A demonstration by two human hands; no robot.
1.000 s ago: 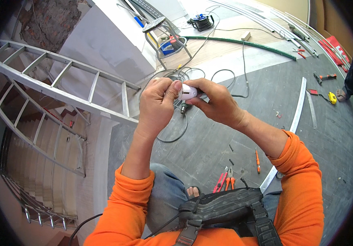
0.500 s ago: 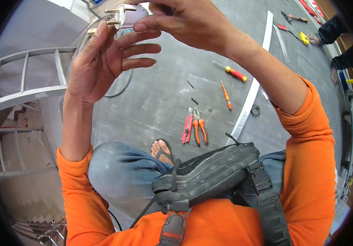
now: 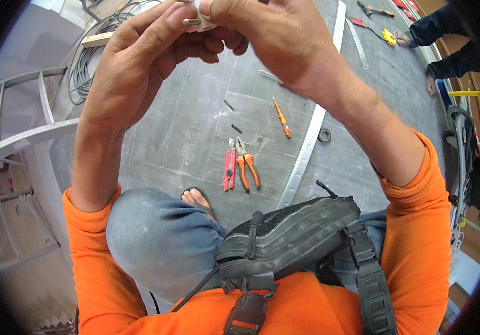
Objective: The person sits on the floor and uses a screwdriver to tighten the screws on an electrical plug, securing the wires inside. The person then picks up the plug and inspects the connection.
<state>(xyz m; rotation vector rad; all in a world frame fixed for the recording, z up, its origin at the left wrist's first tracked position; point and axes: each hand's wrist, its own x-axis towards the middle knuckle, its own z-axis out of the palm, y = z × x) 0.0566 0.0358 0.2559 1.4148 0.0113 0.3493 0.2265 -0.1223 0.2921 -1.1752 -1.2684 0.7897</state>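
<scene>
At the top edge of the view, both hands come together around a white electrical plug point(image 3: 204, 25). One metal pin shows beside the thumb, while fingers cover most of the body. My left hand point(image 3: 131, 70) grips it with the thumb on the pin side, its other fingers curled behind. From the other side my right hand point(image 3: 293, 50) closes on the plug with thumb and fingers. On the floor below lie orange-handled pliers point(image 3: 246, 164), a red utility knife point(image 3: 229, 167) and an orange thin screwdriver point(image 3: 281, 118). Part of another screwdriver is hidden behind my right hand.
A long metal strip point(image 3: 302, 159) crosses the floor beside a black tape roll point(image 3: 324, 135). Coiled cable point(image 3: 81, 78) and a ladder point(image 3: 28, 137) are at left. A hammer point(image 3: 375, 10), a yellow tape measure point(image 3: 389, 37) and another person's legs point(image 3: 446, 42) are far right.
The plug has been turned, so one pin now points toward me instead of both pointing left. My left fingers have curled in, and the right hand has moved right and closer.
</scene>
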